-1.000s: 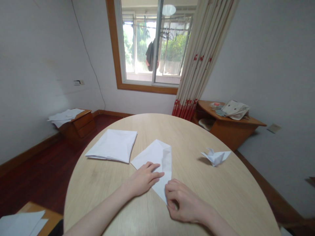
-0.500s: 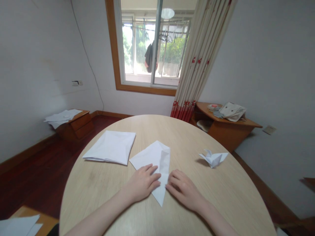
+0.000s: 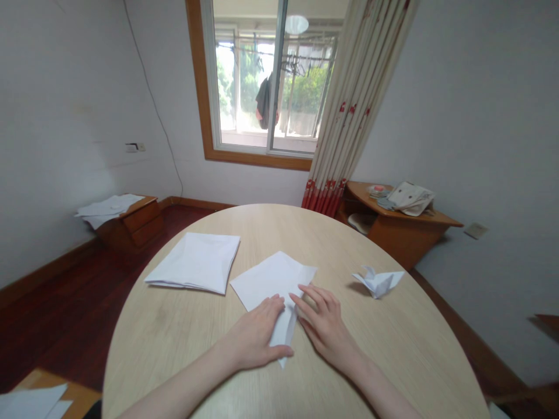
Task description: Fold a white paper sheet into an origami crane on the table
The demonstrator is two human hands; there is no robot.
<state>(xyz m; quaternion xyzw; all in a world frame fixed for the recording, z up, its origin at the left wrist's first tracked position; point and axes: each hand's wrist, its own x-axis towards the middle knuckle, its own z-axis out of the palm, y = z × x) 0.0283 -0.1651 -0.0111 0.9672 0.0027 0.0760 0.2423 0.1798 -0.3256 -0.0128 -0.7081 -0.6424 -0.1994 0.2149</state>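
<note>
A white sheet of paper (image 3: 262, 279), partly folded, lies on the round wooden table with one point towards me. My left hand (image 3: 257, 331) rests open on its lower part, fingers flat and the thumb stretched over the narrow end. At the right edge, my right hand (image 3: 325, 323) has the folded flap between its fingers and thumb; the fingertips reach over the paper's surface. That flap stands partly raised, and its top corner sticks out to the right. Part of the paper is hidden under both hands.
A stack of folded white paper (image 3: 196, 262) lies at the left of the table (image 3: 174, 343). A folded paper crane (image 3: 378, 283) stands at the right. Behind are a small cabinet (image 3: 135, 221) with papers and a corner desk (image 3: 402, 233) holding a cloth bag (image 3: 410, 198).
The paper's right flap has swung up and outwards to the right. My right hand has moved up and onto the flap, while my left thumb has spread towards the lower point.
</note>
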